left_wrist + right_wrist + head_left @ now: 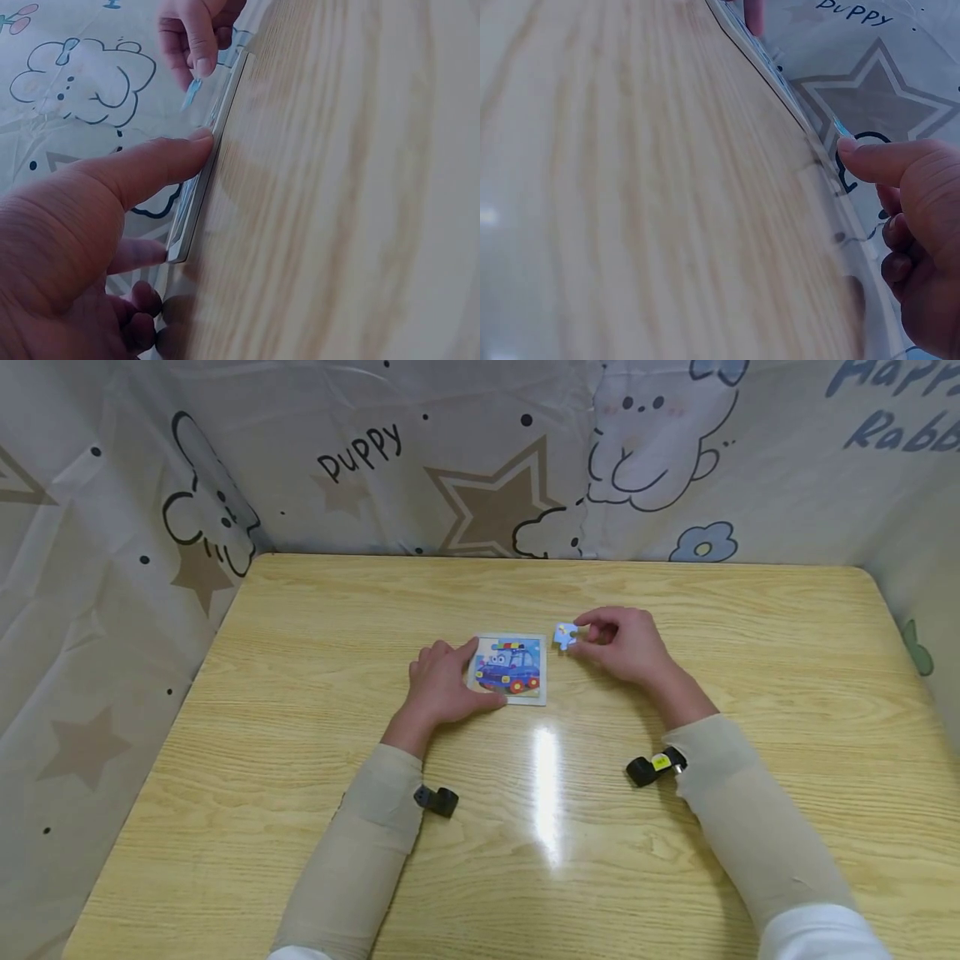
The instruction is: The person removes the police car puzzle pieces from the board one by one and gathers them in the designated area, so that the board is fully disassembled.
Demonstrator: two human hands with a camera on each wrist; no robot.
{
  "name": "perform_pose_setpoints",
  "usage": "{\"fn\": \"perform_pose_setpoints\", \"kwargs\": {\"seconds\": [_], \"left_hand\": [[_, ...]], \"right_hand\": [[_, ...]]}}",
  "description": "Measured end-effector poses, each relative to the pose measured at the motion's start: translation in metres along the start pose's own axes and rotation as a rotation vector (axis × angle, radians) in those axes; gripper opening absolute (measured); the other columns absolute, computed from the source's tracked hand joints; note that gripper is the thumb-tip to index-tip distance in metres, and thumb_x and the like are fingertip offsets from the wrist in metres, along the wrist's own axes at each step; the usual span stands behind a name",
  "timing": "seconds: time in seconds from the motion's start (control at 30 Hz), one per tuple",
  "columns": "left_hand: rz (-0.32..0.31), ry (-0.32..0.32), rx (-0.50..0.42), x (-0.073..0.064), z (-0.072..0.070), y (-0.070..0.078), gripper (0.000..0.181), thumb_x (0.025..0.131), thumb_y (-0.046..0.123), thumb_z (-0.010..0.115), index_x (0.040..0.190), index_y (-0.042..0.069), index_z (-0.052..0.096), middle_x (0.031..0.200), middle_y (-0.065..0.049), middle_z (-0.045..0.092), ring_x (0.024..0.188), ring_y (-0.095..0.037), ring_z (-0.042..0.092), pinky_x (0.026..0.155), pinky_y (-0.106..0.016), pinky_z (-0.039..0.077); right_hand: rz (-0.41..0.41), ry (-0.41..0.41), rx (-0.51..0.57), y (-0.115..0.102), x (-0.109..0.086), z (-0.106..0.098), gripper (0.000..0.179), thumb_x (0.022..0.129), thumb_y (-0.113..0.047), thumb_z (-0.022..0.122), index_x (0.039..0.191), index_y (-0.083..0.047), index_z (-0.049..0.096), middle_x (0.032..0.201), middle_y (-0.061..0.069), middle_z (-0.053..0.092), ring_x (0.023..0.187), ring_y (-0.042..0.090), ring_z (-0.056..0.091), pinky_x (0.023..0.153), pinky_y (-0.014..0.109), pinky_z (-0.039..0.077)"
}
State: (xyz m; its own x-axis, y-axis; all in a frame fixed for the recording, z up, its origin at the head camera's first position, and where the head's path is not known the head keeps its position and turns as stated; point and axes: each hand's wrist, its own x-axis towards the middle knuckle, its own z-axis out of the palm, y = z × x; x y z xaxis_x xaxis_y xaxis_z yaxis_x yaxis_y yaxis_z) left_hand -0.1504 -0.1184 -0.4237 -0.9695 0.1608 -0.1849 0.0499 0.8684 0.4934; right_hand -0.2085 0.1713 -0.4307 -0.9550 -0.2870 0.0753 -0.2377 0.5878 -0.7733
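A jigsaw puzzle tray [533,700] with a pale rim lies flat on the table, showing a blue cartoon car. My left hand [442,685] holds it from the left, thumb along the near edge and a finger at the far left corner. Just right of the tray, a light blue puzzle piece [563,634] is pinched between the thumb and finger of my right hand [628,646]. In the right wrist view the piece [841,127] appears edge-on at the thumb tip, apart from the tray. Pale patches show in the picture's upper left.
The wood-grained table [300,610] reaches back to a hanging cloth [480,468] printed with stars and animals. Cloth also hangs on the left and right. Small black cameras [437,801] sit on both sleeved wrists. A bright reflection lies in front of the tray.
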Motion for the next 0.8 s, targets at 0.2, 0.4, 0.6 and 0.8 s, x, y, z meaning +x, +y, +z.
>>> {"fn": "perform_pose_setpoints", "kwargs": {"seconds": [0.2,0.4,0.6,0.8], "left_hand": [[-0.006,0.004,0.007,0.000,0.000,-0.001,0.108,0.069,0.063,0.082,0.156,0.017,0.038,0.109,-0.007,0.045,0.098,-0.027,0.036,0.085,-0.042,0.028],[-0.006,0.000,0.013,0.000,0.000,0.000,0.107,0.070,0.063,0.082,0.156,0.017,0.037,0.110,-0.007,0.045,0.098,-0.027,0.036,0.085,-0.042,0.028],[-0.009,0.005,0.012,-0.001,0.000,0.001,0.107,0.070,0.063,0.082,0.156,0.018,0.038,0.108,-0.007,0.045,0.097,-0.027,0.036,0.085,-0.042,0.028],[-0.013,0.002,-0.003,-0.002,0.000,0.001,0.107,0.069,0.063,0.083,0.155,0.017,0.038,0.109,-0.007,0.044,0.097,-0.027,0.036,0.085,-0.042,0.027]], "right_hand": [[0.000,-0.001,-0.028,0.009,0.000,-0.005,0.031,0.084,-0.019,0.083,0.110,-0.005,0.074,0.083,0.007,0.060,0.075,0.023,0.051,0.067,0.032,0.041],[-0.033,0.007,-0.052,0.019,-0.001,-0.005,0.029,0.084,-0.016,0.083,0.109,-0.003,0.075,0.082,0.008,0.060,0.074,0.022,0.051,0.067,0.030,0.039],[-0.051,-0.001,-0.058,0.021,-0.001,-0.006,0.026,0.085,-0.012,0.081,0.107,-0.002,0.075,0.083,0.009,0.060,0.074,0.023,0.050,0.066,0.029,0.039],[-0.037,-0.012,-0.069,0.021,-0.001,-0.007,0.025,0.083,-0.011,0.081,0.106,-0.002,0.075,0.084,0.009,0.060,0.074,0.023,0.050,0.067,0.031,0.039]]}}
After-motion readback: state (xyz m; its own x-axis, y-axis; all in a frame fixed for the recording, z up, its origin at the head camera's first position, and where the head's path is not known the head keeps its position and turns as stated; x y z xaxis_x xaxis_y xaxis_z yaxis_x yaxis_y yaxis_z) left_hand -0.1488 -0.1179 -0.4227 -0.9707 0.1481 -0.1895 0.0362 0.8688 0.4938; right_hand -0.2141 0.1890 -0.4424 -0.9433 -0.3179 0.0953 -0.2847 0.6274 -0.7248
